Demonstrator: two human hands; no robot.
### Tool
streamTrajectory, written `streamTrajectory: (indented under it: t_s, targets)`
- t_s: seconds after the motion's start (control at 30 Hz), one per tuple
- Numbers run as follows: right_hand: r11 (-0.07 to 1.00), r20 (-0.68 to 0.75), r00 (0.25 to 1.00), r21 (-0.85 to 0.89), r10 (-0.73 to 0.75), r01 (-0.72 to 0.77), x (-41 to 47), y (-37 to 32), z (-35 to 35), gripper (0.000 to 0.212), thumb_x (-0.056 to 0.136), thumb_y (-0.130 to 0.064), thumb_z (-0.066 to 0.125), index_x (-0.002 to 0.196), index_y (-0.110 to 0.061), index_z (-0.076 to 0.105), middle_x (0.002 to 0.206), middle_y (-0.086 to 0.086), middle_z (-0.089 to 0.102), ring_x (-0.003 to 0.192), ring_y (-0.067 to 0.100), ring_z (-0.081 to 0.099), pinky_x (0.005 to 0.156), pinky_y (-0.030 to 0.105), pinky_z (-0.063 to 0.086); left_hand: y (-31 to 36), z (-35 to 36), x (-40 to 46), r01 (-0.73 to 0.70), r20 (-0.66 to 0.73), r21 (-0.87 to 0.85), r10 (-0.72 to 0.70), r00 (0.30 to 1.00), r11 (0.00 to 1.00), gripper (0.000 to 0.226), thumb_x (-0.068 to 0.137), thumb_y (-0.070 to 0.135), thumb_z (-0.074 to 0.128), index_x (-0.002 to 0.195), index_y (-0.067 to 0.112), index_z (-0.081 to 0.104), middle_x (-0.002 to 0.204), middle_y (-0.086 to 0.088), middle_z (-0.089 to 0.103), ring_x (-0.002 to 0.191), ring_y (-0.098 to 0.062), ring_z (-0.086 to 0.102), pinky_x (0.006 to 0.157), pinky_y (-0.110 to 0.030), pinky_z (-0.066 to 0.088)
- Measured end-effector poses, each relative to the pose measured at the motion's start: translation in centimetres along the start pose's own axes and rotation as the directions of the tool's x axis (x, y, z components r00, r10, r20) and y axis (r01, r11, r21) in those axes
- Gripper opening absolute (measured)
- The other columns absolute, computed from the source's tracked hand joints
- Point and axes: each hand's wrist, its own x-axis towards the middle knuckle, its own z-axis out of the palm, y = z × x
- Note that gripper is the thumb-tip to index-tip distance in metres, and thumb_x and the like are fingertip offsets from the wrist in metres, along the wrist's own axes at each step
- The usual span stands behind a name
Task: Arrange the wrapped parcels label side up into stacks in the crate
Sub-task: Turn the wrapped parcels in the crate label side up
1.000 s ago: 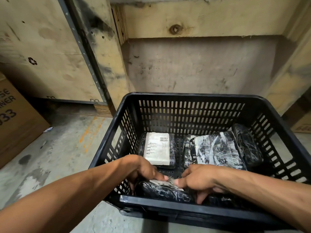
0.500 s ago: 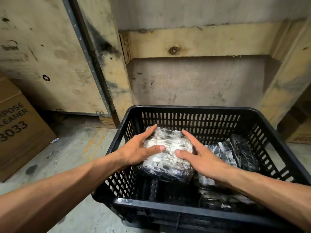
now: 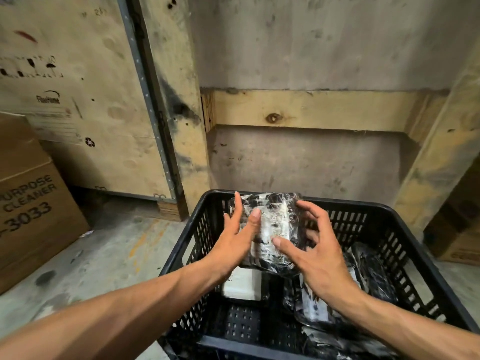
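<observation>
Black plastic crate [image 3: 405, 245] sits on the concrete floor, with a cardboard box [image 3: 33, 203] well off to its left. Inside the crate, a label-up parcel [image 3: 242, 284] lies at the left, more wrapped ones [image 3: 374, 276] at the right. Above its back-left corner, both hands hold a shiny wrapped parcel [image 3: 272, 222]: left hand [image 3: 237, 237] flat against it, right hand [image 3: 311, 253] with fingers spread.

- brown cardboard box [image 3: 31, 203] on the left, "CLEANER" and "3033" printed on it
- scuffed plywood panel [image 3: 78, 100] behind it
- knotty wooden beam [image 3: 311, 110] further back
- stained concrete floor [image 3: 111, 255]
</observation>
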Motion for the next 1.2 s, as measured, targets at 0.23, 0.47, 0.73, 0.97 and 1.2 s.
streamTrajectory:
  t_s: [0.23,0.47,0.73,0.97,1.2]
  targets:
    - [0.991,0.129,0.983,0.019,-0.130,0.129,-0.6,1.5,0.4,0.090,0.077,-0.010,0.091,0.143,-0.053,0.048,0.147,-0.018,0.048,0.140,0.009,0.050,0.114,0.037,0.047,2.3,0.6,2.0,0.106,0.079,-0.582,-0.075,0.994,0.806,0.138,0.056,0.095,0.060,0.163,0.026,0.007,0.167,-0.014,0.024,0.153,-0.035,0.024,0.119,-0.062,0.026]
    - [0.869,0.224,0.903,-0.264,-0.366,0.418,0.4,2.0,-0.2,0.085,0.081,-0.005,0.086,0.146,-0.043,0.047,0.148,-0.022,0.043,0.141,0.003,0.045,0.120,0.020,0.030,3.7,-0.1,3.2,0.039,-0.017,-0.679,-0.068,0.998,0.733,0.052,0.066,0.028,0.082,0.113,0.025,0.060,0.096,-0.009,0.069,0.087,-0.024,0.067,0.081,-0.039,0.053]
    - [0.741,0.413,0.809,-0.359,-0.419,0.567,1.5,2.6,-0.9,0.054,0.092,-0.014,0.078,0.143,-0.020,0.061,0.156,-0.002,0.048,0.147,0.016,0.043,0.120,0.053,0.037,2.9,-0.4,3.5,0.012,-0.143,-0.711,-0.162,0.976,0.703,0.047,0.050,0.008,0.063,0.094,0.019,0.073,0.087,-0.012,0.060,0.083,-0.024,0.050,0.075,-0.037,0.040]
    - [0.969,0.225,0.970,-0.201,-0.097,0.144,2.2,1.9,0.5,0.050,0.092,-0.063,0.063,0.140,-0.064,0.047,0.162,-0.030,0.019,0.141,-0.023,0.020,0.108,0.016,0.027,2.1,-1.5,3.4,-0.031,-0.130,-0.697,-0.084,0.988,0.717,0.093,0.045,0.009,0.060,0.137,0.017,0.064,0.122,-0.023,0.069,0.099,-0.034,0.057,0.088,-0.050,0.042]
    - [0.990,0.148,0.981,-0.094,0.122,-0.108,3.9,1.4,1.4,0.070,0.065,-0.083,0.064,0.130,-0.081,0.039,0.162,-0.029,0.003,0.141,-0.003,0.020,0.112,0.029,0.025,2.5,-1.9,3.0,-0.019,-0.057,-0.724,-0.032,0.998,0.690,0.084,0.060,0.004,0.047,0.142,0.015,0.059,0.140,-0.031,0.057,0.127,-0.052,0.052,0.109,-0.061,0.037]
